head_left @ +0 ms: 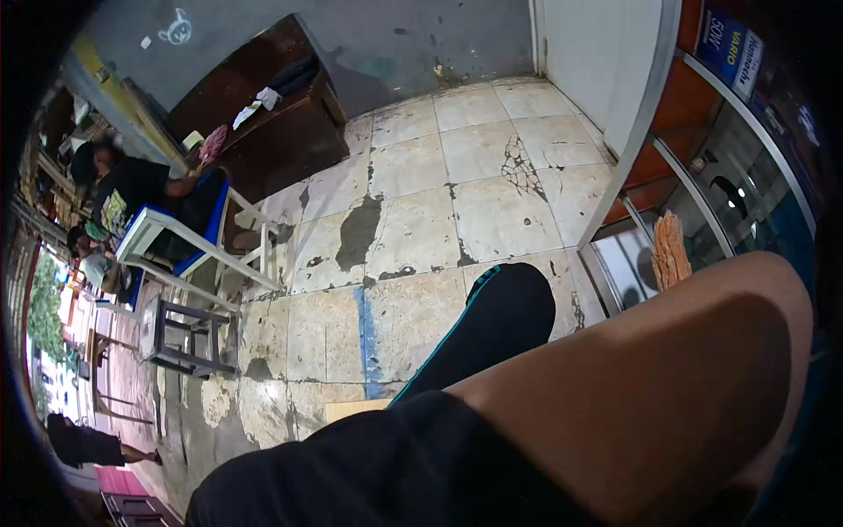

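Neither my left hand nor my right hand is in view. My bare right arm comes out of a short black sleeve and reaches to the right, bent at the elbow near the right edge. Beyond the arm is my knee in dark trousers with a teal stripe. Closest to the elbow stands a glass-fronted display case with metal edges. A rough orange-brown piece, like splintered wood, shows just past my arm. What my hands hold or touch cannot be seen.
Worn, cracked floor tiles spread ahead, with a blue stripe. A dark wooden bench stands by the grey wall. At left, a person sits on a white chair near a stool; another person stands farther off.
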The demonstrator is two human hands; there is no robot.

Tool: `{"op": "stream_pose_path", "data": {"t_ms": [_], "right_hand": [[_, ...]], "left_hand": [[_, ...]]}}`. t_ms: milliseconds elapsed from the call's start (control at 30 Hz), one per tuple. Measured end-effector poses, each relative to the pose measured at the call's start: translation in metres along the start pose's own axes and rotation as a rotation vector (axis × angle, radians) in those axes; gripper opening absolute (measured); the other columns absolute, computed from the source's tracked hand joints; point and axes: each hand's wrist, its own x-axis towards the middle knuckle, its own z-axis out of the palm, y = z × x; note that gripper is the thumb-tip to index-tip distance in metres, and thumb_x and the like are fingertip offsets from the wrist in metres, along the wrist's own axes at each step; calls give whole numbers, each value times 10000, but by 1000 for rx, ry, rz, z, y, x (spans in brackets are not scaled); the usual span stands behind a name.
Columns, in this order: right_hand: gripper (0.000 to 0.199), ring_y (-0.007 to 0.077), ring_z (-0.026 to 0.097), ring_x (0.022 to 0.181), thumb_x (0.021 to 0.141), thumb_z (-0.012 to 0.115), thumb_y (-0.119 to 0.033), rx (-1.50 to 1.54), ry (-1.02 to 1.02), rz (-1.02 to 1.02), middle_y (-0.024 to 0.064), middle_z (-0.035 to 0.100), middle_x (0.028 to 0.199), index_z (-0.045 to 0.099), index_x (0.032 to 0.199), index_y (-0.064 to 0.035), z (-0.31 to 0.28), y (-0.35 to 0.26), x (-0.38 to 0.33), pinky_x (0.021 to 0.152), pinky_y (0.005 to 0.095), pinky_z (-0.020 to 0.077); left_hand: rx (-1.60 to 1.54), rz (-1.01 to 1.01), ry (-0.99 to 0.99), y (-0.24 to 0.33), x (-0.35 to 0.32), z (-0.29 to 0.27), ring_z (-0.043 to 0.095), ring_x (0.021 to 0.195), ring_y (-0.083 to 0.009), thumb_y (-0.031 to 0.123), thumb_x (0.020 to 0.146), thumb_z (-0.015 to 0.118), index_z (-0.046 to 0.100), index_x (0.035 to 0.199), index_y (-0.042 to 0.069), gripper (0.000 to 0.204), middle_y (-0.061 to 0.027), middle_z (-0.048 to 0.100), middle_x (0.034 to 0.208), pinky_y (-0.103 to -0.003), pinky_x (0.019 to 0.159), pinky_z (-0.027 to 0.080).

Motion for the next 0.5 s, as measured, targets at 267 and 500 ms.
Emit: {"op": "stream_pose_path", "data": {"t_ms": [267, 500], "right_hand": [[258, 217, 566, 795, 929, 429, -177, -50, -16, 1, 128, 599, 884, 529, 1077, 8, -3, -16, -2, 700, 330, 449], [215, 302, 584, 744, 907, 433, -187, -91, -53, -162, 174, 592, 833, 536, 944, -2, -12, -20, -8, 637, 391, 461]], "left_hand": [[28, 63, -34, 8, -7, -10, 607, 714, -281, 236, 782, 559, 617, 928, 32, 258, -131, 618, 799, -378, 634, 476], [132, 227, -133, 6, 16, -10, 613, 674, -264, 203, 781, 566, 613, 923, 45, 218, -111, 618, 769, -366, 602, 483]]}}
